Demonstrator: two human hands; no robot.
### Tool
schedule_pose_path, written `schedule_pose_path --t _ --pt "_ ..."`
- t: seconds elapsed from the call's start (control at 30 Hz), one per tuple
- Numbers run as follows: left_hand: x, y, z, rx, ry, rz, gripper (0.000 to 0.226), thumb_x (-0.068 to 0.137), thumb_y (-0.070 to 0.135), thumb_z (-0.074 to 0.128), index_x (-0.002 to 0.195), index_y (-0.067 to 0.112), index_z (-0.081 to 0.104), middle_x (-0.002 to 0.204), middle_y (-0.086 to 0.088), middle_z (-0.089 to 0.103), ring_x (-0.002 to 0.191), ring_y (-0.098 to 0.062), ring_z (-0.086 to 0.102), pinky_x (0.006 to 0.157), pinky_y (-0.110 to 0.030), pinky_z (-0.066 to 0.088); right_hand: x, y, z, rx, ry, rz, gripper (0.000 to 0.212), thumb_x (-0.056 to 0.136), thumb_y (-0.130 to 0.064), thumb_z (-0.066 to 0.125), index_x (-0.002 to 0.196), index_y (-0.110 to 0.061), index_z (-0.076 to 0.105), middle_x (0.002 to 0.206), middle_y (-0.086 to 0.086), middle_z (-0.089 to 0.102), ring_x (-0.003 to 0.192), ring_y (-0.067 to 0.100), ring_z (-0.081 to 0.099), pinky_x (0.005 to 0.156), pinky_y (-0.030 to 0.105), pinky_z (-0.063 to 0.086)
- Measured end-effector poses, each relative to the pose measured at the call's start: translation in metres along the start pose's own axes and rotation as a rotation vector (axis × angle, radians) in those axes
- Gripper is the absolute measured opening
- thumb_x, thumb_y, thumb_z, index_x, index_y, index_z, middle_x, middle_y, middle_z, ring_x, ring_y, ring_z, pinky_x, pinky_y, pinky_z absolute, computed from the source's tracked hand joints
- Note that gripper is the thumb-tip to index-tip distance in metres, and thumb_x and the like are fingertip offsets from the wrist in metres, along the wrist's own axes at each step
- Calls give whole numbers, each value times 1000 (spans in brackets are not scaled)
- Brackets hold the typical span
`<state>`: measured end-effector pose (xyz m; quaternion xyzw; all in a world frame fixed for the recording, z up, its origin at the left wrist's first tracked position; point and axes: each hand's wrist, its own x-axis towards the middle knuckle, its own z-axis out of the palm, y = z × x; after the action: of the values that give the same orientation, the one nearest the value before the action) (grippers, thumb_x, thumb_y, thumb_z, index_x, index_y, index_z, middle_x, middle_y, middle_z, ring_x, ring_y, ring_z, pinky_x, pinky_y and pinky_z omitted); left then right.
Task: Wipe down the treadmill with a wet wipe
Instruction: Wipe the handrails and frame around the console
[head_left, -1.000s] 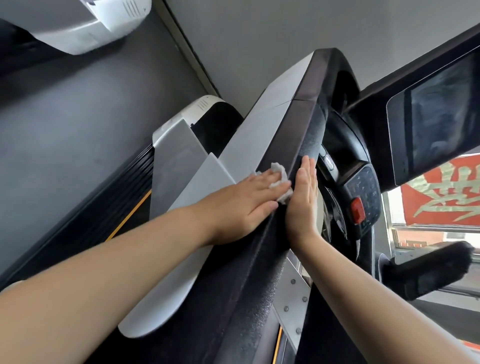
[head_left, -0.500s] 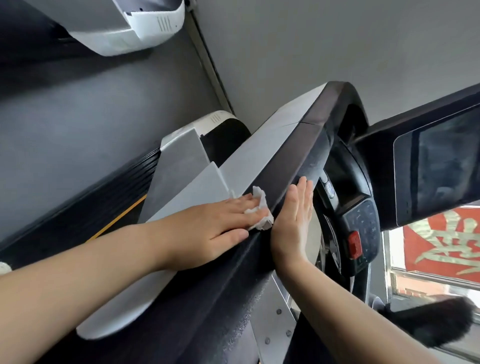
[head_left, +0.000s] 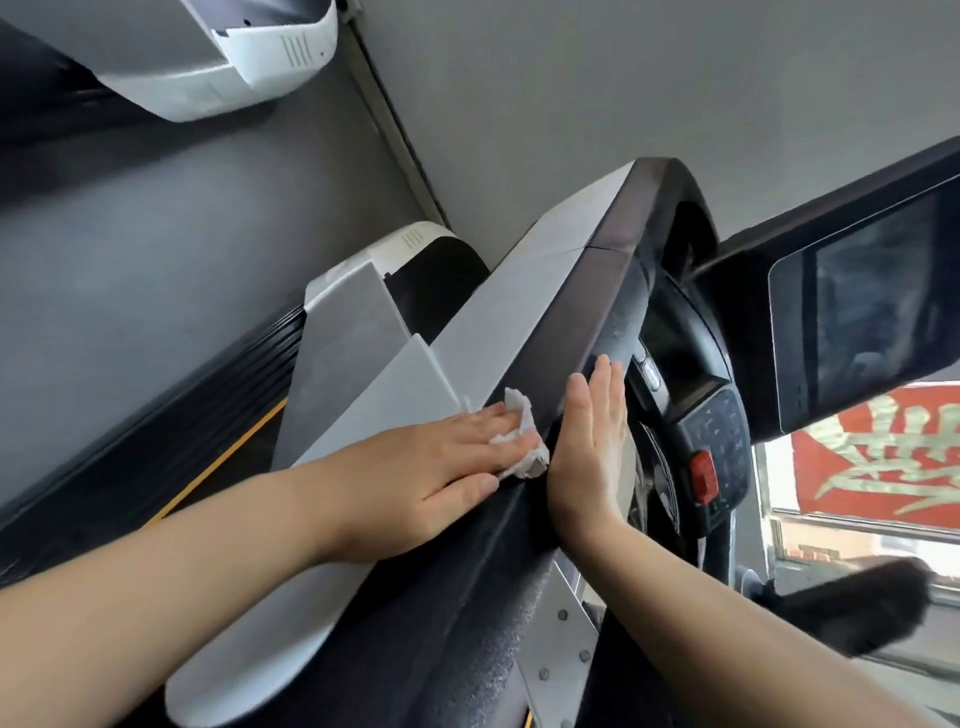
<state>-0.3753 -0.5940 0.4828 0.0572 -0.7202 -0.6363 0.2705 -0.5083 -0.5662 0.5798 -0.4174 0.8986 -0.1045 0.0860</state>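
Crumpled white wet wipe (head_left: 522, 441) pressed flat under the left hand (head_left: 441, 467) (fingers straight) on the treadmill's long black textured handrail (head_left: 582, 322), whose axis runs up-right ahead; right hand (head_left: 589, 447), open-palmed, braces its inner side.

The wet wipe (head_left: 522, 441), pressed under the left hand (head_left: 436, 470), has been drawn back down the treadmill's black handrail (head_left: 582, 322) towards its near end; the flat right hand (head_left: 589, 452) has been slid back alongside.
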Motion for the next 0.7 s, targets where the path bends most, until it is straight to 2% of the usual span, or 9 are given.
schedule_pose_path --t 0.13,0.3,0.37,0.43,0.5,0.57,0.63,0.7 --pt "-8 3 2 37 -36 -27 55 87 54 13 139 42 4 153 24 -5 136 16 -10 110 -6 -4 0 -2 0 35 24 25 52 104 -33 25 151 -18 10 159 -5 1 143 2 -5 112 17 -4" --pt "-36 14 7 21 -50 -7 52 87 54 14 136 48 0 149 28 -8 135 17 -12 106 -2 -7 -2 -6 1 17 33 35 52 104 -32 24 151 -17 9 159 -5 1 144 3 -5 107 13 -6" --pt "-61 22 13 2 -37 14 55 91 56 20 141 49 -1 150 30 -7 137 14 -8 107 -3 -6 -4 -7 0 5 33 43 52 104 -33 23 151 -17 8 159 -4 0 144 5 -5 107 14 -6" --pt "-95 27 21 37 -12 55 52 98 50 21 148 43 7 156 21 0 142 5 1 110 -9 -5 -4 -7 0 3 36 49 52 104 -33 23 151 -17 8 159 -4 0 144 5 -4 109 16 -6" --pt "-129 30 32 129 13 102 50 102 40 22 150 27 18 158 5 14 144 -9 13 115 -21 4 -5 -6 1 4 41 51 52 104 -33 24 151 -17 9 160 -4 1 145 6 -4 111 18 -5" --pt "-149 32 39 170 -15 121 51 104 38 21 150 18 20 155 -7 21 143 -18 19 115 -29 13 -6 -7 1 -3 43 56 52 104 -33 24 151 -17 8 160 -4 0 145 6 -4 110 18 -4" --pt "-145 32 37 205 -17 112 50 104 38 18 150 18 20 155 -8 22 143 -16 18 115 -26 11 -6 -8 1 -18 39 59 53 104 -34 24 151 -19 8 159 -6 0 144 5 -4 107 16 -4" --pt "-120 34 26 168 0 71 52 102 43 14 150 22 19 158 -4 12 144 -6 9 114 -16 2 -5 -8 1 -33 27 66 53 103 -35 24 152 -20 7 159 -7 -1 144 4 -4 106 15 -4"
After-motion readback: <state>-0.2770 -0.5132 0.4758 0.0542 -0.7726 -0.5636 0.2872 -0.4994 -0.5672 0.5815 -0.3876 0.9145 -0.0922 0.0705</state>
